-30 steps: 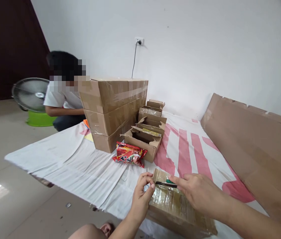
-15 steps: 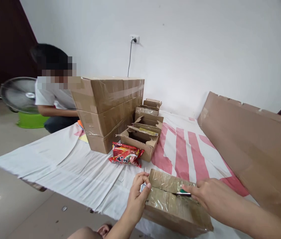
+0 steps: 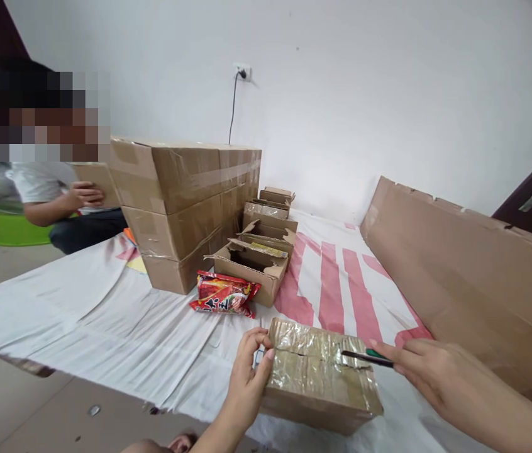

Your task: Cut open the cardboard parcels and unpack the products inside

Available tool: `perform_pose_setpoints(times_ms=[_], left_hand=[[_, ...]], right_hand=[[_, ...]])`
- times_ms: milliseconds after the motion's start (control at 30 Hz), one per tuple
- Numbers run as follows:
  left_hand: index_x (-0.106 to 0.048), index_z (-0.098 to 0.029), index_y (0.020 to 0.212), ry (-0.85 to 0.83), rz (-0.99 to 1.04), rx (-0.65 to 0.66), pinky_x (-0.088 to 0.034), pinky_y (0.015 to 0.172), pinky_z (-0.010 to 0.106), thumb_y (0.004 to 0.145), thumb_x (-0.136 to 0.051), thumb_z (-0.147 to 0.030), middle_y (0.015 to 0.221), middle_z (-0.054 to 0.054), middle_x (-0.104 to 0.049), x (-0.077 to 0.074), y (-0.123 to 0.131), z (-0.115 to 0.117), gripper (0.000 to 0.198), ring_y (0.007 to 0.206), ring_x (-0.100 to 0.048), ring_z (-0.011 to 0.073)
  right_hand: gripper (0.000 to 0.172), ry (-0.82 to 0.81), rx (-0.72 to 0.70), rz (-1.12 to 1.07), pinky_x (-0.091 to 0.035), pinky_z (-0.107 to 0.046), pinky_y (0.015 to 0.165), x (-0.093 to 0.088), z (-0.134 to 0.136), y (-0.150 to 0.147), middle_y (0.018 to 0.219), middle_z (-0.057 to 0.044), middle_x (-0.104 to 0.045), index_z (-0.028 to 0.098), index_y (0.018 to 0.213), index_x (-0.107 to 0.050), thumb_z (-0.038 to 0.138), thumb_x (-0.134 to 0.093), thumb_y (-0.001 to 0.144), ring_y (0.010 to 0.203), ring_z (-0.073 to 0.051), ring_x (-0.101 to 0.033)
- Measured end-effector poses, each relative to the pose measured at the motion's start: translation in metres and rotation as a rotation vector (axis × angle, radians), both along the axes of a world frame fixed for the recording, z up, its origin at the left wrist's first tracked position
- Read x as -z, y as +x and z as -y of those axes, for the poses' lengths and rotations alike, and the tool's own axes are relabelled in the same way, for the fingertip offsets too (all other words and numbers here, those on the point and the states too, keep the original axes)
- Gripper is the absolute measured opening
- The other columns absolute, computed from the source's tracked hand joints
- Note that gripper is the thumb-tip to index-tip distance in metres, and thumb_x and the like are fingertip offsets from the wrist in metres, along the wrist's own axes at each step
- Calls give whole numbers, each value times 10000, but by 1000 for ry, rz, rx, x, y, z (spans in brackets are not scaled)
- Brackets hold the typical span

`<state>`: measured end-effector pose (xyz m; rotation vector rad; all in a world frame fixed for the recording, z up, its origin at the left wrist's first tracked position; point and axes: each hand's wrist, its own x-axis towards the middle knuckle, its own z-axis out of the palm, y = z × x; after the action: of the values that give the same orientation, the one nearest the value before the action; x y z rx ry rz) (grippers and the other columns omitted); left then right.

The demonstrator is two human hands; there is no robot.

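Observation:
A taped cardboard box (image 3: pixel 315 384) lies at the front of the cloth, with a slit running along the taped seam on its top. My left hand (image 3: pixel 253 365) grips the box's left end, thumb and fingers curled over the edge. A utility knife (image 3: pixel 373 358) with a green and black handle is held in my closed right hand (image 3: pixel 429 371). Its blade points left, over the right part of the seam. Just beyond the box, a red instant-noodle packet (image 3: pixel 226 294) leans against an open carton (image 3: pixel 251 267).
Taped cartons (image 3: pixel 185 182) stand stacked to the left, with several open cartons behind them along the cloth (image 3: pixel 105 327). A large cardboard sheet (image 3: pixel 459 270) rises on the right. Behind the stack a person (image 3: pixel 53 182) crouches, one hand on a carton, near a fan.
My right hand has drawn the knife rightward along the seam, and the slit now reaches further right. My left hand stays on the box. The crouching person's hand has come into view on a carton.

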<state>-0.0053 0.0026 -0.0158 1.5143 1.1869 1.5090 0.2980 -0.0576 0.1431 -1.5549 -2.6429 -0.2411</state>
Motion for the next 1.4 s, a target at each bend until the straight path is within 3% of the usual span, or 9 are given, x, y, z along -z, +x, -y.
perform_pose_setpoints(times_ms=[100,300,567,700,833,1067,1267,1400], left_hand=[[-574,-223,863,40,-42,3,-436,916,428,842,-543,-479,1032,90,-593,3,0,2,259,1063,-548,297],[-552,-226,884,54,-49,58,-427,921,429,871,-498,-414,1074,93,-570,9,-3,1,196,1092,-531,293],[-569,-228,869,28,-57,43,-435,924,442,854,-496,-413,1073,93,-581,8,-3,2,199,1091,-537,298],[-570,-229,869,49,-38,49,-447,903,420,859,-490,-398,1036,83,-590,8,-2,1,187,1075,-542,289],[-562,-228,864,58,-28,62,-449,883,406,862,-484,-399,1014,79,-587,7,-2,1,189,1077,-533,289],[-548,-231,884,56,-38,78,-429,905,409,880,-464,-390,1040,74,-574,9,-2,2,180,1092,-520,285],[-542,-228,896,50,-44,92,-422,909,406,889,-467,-399,1049,73,-565,12,-3,1,187,1067,-525,275],[-549,-224,920,34,-47,88,-411,937,424,896,-467,-428,1070,80,-566,12,-4,1,221,1095,-519,285]], right_hand=[[392,-85,-56,101,-357,-254,548,4,-10,-20,750,10,-663,313,1285,-544,156,-446,940,652,-144,-634],[367,-88,-83,239,-249,-268,495,25,-27,-43,704,16,-652,328,1242,-579,168,-503,921,585,-156,-612],[304,-76,-86,219,-292,-249,497,22,-16,-28,702,20,-633,306,1207,-586,206,-512,929,573,-136,-582],[412,-50,-106,253,-321,-244,520,26,-12,-29,741,-6,-639,278,1268,-551,119,-507,890,602,-137,-568],[401,-82,-104,280,-303,-249,515,32,-16,-34,752,-12,-649,275,1300,-538,149,-489,922,604,-147,-575],[323,-78,-94,282,-256,-262,499,24,-18,-30,728,10,-649,310,1240,-565,226,-536,929,584,-157,-591],[363,-65,-108,303,-259,-263,494,40,-22,-29,725,-8,-661,281,1257,-570,180,-526,912,590,-162,-596],[300,-95,-81,357,-244,-280,482,34,-18,-16,690,-8,-666,315,1189,-604,205,-524,921,575,-187,-613]])
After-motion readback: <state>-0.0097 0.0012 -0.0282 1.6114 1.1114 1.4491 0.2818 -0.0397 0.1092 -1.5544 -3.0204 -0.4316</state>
